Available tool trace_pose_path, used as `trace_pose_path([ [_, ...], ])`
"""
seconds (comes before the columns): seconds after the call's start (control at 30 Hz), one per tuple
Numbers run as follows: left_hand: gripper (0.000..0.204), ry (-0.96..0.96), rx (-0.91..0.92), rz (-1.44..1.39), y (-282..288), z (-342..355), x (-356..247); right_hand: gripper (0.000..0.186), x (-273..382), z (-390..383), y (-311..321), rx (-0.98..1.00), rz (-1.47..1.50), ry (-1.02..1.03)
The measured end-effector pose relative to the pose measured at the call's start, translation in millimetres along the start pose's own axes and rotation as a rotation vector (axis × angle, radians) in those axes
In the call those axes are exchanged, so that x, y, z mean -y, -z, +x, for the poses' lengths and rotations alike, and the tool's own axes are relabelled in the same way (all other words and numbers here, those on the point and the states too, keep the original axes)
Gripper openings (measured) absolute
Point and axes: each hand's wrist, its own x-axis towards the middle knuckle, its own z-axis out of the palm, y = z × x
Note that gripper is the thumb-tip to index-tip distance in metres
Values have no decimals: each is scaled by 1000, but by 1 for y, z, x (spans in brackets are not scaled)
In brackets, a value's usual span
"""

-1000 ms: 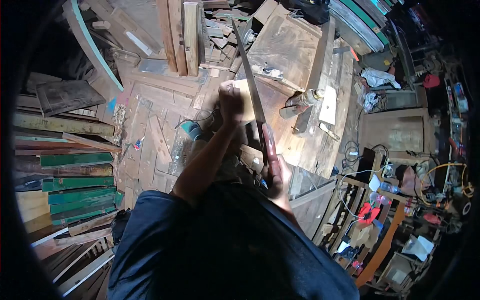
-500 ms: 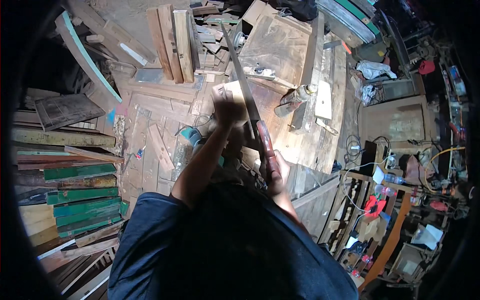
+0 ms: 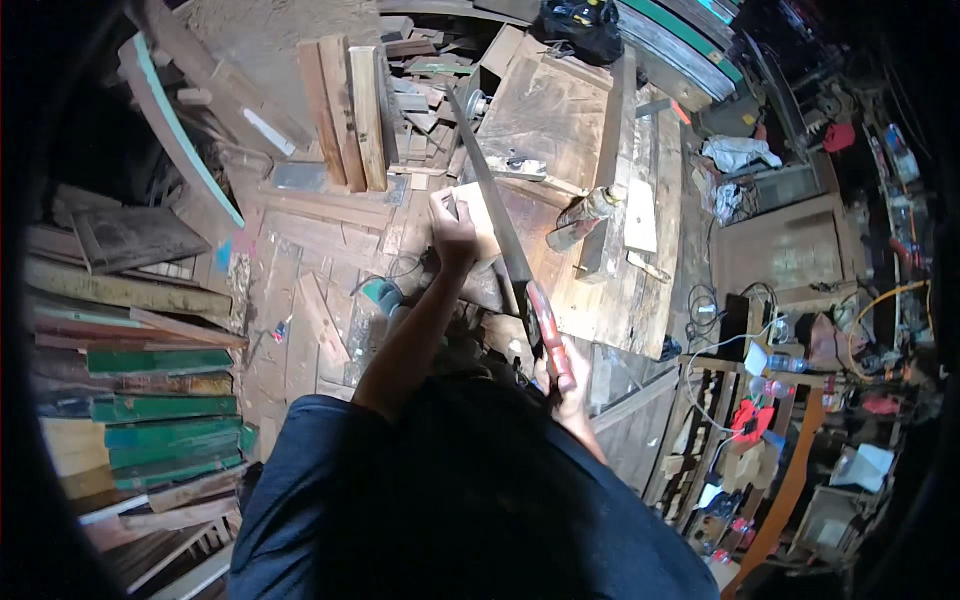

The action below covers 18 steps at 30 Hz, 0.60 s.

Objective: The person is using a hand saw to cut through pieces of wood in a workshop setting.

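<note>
My left hand point(image 3: 455, 230) is closed on a pale wooden block point(image 3: 478, 208) at the near left of the wooden workbench point(image 3: 625, 310). My right hand point(image 3: 565, 385), below and to the right of it, grips the reddish wooden handle point(image 3: 546, 325) of a long handsaw. The dark blade point(image 3: 482, 172) runs up and away along the block's right side; whether it touches the wood is unclear. Right of the blade stands a dusty bottle or can point(image 3: 582, 220) beside a thick beam point(image 3: 622, 130).
Upright boards point(image 3: 340, 115) and wood offcuts lie beyond. Green-painted planks point(image 3: 165, 440) are stacked at left, near a curved board point(image 3: 175, 130). At right, cords point(image 3: 705, 320) run among a clutter of bottles point(image 3: 785, 362), cloths and tools. A black bag point(image 3: 580, 30) sits at the back.
The view has shifted, so the surroundings sit lower than half a second ago. The saw and my right hand have drawn slightly back toward me; my left hand stays at the block.
</note>
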Motion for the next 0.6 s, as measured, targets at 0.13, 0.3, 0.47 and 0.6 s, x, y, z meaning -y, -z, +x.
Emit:
trace_pose_path([
  [0.13,22,150,21,-66,-1,5,19,72,-12,52,-8,16,310,52],
  [0.3,27,-77,71,37,10,5,13,69,0,76,-10,13,573,81],
  [0.47,20,227,398,-97,24,23,-2,75,34,38,15,-179,574,118],
  [0.6,36,146,677,14,24,47,-11,71,36,2,49,-214,458,172],
])
